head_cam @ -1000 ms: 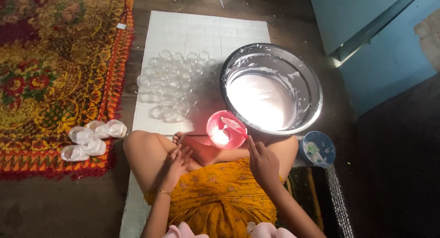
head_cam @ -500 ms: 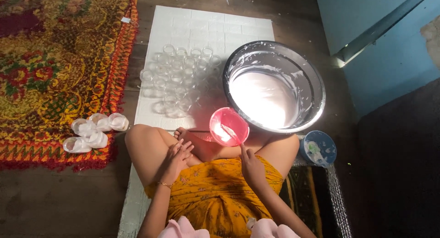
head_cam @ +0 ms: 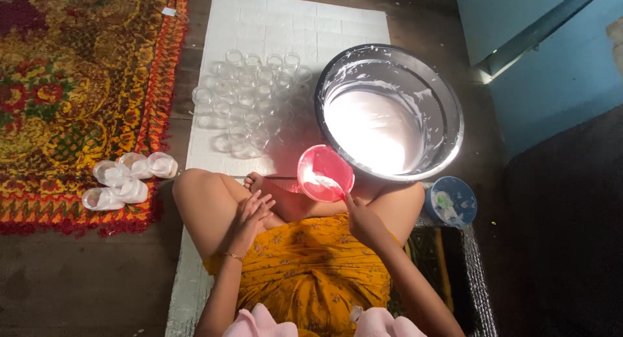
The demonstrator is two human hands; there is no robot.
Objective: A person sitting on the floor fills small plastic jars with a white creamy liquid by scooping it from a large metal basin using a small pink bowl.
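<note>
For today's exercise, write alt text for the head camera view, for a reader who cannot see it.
A seated person's right hand holds a pink cup of white liquid beside a large metal basin of the same liquid. The left hand rests on a bare leg. Empty clear glasses stand on a white mat.

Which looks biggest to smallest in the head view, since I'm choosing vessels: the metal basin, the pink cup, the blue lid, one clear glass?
1. metal basin, plainly largest.
2. pink cup, held in the right hand.
3. blue lid, close to the cup; ranking unsure.
4. clear glass, smallest.
</note>
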